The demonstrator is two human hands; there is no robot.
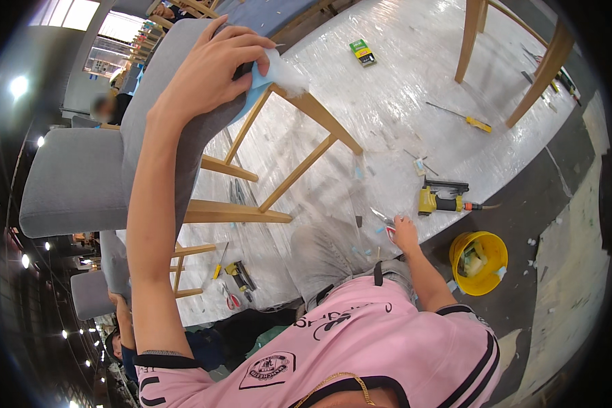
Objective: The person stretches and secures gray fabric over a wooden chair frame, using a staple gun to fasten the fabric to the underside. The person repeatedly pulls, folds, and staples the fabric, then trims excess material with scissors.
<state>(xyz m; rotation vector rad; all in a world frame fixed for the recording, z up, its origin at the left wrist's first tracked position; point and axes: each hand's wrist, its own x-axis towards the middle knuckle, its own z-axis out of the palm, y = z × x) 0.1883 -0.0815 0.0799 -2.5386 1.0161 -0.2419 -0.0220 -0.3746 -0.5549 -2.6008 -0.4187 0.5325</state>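
Left hand raised, gripping upturned grey chair at seat edge, fingers pressing blue cloth against it by wooden leg. Right hand low on worktop, closed on small red-handled tool. Yellow nail gun just beside. Yellow bucket near, on floor.

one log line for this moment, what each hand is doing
left hand: grips grey chair seat edge with blue wrap | right hand: on table at pliers | yellow nail gun: lying near right hand, untouched
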